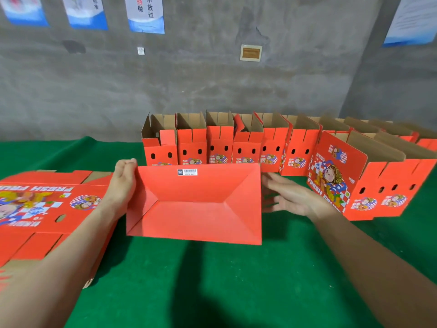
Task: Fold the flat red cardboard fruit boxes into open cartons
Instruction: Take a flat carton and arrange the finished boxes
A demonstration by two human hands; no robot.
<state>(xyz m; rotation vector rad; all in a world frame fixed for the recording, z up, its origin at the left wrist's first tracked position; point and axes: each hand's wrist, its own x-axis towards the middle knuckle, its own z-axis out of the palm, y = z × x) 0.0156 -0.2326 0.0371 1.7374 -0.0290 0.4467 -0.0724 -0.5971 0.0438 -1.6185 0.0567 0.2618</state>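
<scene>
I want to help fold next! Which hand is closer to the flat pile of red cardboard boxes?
Left. The left hand grips the left edge of the red cardboard carton, beside the flat pile; the open right hand is past the carton's right edge.

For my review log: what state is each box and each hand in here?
Held carton: folded up, closed bottom facing the camera.
Left hand: grips the carton's left edge.
Right hand: open, fingers straight, beside the carton's right edge.
Flat boxes: unfolded, lying stacked at left.
Finished cartons: upright in a row, tops open.
</scene>
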